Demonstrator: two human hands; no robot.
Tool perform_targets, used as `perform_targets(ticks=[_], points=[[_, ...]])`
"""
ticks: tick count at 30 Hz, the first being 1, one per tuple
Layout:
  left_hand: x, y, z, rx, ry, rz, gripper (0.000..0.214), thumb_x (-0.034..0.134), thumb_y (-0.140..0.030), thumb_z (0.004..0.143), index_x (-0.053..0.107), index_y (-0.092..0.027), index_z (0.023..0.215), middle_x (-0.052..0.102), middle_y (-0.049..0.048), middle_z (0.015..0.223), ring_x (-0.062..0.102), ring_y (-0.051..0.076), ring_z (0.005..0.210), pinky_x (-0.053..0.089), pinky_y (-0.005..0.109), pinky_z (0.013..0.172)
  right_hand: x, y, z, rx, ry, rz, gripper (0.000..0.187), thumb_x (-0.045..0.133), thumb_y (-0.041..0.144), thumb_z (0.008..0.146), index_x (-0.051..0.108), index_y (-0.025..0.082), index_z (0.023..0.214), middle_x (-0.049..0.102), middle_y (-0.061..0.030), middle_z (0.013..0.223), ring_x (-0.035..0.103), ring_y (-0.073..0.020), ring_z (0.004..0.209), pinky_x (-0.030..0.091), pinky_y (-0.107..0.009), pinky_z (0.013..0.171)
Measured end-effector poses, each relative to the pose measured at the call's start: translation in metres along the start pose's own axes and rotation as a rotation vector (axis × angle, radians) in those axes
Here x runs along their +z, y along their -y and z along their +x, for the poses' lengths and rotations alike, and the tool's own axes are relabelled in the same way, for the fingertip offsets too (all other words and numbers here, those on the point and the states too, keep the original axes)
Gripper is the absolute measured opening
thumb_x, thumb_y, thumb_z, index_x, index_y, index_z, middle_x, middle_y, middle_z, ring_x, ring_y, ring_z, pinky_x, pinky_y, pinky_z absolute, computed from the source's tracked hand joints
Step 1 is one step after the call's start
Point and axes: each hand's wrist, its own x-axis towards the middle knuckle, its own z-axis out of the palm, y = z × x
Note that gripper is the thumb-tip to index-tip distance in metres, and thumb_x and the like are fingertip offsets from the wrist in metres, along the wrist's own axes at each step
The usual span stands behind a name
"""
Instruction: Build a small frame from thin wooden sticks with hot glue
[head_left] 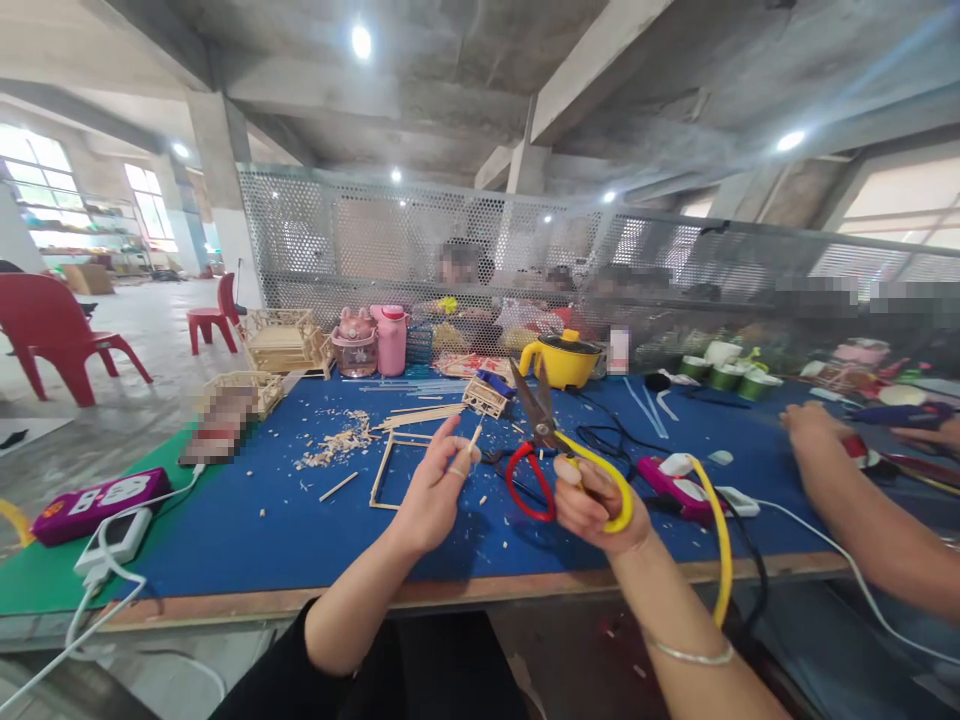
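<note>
Between thumb and fingers, my left hand [439, 480] pinches a short thin wooden stick [475, 437] that points upward. My right hand [604, 500] grips a pair of scissors [541, 415] with one red and one yellow handle; the blades stand apart and point up. Below my left hand lies a rectangular frame of sticks [381, 470] on the blue table mat. Several long sticks [424, 415] rest behind it, next to a heap of wood scraps [345, 440]. A small stick-built piece [485, 397] sits beyond my hands.
A yellow pot [566, 362], a pink bottle [391, 340] and a pink jar [355, 345] stand along the back. Purple power strips [101, 507] with cables lie at both sides. At the right, a co-worker's arm [862, 500] reaches over the table. A perforated screen [390, 230] rises behind.
</note>
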Motion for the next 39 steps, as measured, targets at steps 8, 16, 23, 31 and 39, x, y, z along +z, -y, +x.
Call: perform_targets(ticks=[8, 16, 23, 31, 39], points=[[0.021, 0.019, 0.002, -0.243, 0.035, -0.407, 0.034, 0.053, -0.052, 0.082, 0.050, -0.018, 0.082, 0.036, -0.0063, 0.058, 0.034, 0.007, 0.052, 0.031, 0.018, 0.049, 0.058, -0.027, 0.019, -0.165, -0.145, 0.107, 0.042, 0.066, 0.057, 0.068, 0.044, 0.025, 0.087, 0.032, 0.0115, 0.045, 0.027, -0.0066, 0.033, 0.026, -0.019, 0.033], [0.016, 0.029, -0.018, -0.267, 0.101, -0.395, 0.033, 0.055, -0.050, 0.081, 0.053, -0.017, 0.077, 0.054, -0.0022, 0.074, 0.048, 0.008, 0.065, 0.040, 0.019, 0.064, 0.058, -0.041, 0.016, -0.107, -0.179, -0.291, 0.046, 0.066, 0.033, 0.071, 0.055, 0.024, 0.115, 0.063, -0.0029, 0.101, 0.058, -0.0213, 0.099, 0.046, -0.035, 0.088], [0.015, 0.039, -0.034, -0.306, -0.060, -0.240, 0.034, 0.047, -0.052, 0.085, 0.052, -0.018, 0.088, 0.067, 0.0056, 0.087, 0.057, 0.011, 0.066, 0.043, 0.023, 0.061, 0.026, -0.017, -0.007, -0.045, -0.286, -0.753, 0.052, 0.054, 0.041, 0.082, 0.047, 0.021, 0.129, 0.059, 0.0005, 0.075, 0.056, -0.0174, 0.072, 0.046, -0.033, 0.076], [0.014, 0.039, -0.034, -0.357, -0.094, -0.299, 0.038, 0.062, -0.047, 0.077, 0.056, -0.015, 0.097, 0.068, 0.0037, 0.075, 0.053, 0.008, 0.053, 0.043, 0.021, 0.054, 0.036, -0.007, -0.023, -0.072, -0.178, -0.947, 0.059, 0.052, 0.018, 0.069, 0.043, 0.024, 0.127, 0.059, -0.0037, 0.092, 0.057, -0.0163, 0.076, 0.048, -0.031, 0.073], [0.012, 0.040, -0.035, -0.314, -0.133, -0.202, 0.035, 0.059, -0.039, 0.080, 0.065, -0.016, 0.105, 0.070, 0.0050, 0.082, 0.051, 0.008, 0.056, 0.043, 0.020, 0.055, 0.044, 0.010, -0.027, 0.057, -0.127, -1.076, 0.068, 0.044, 0.010, 0.060, 0.046, 0.024, 0.126, 0.060, -0.0027, 0.094, 0.056, -0.0168, 0.078, 0.045, -0.027, 0.070]])
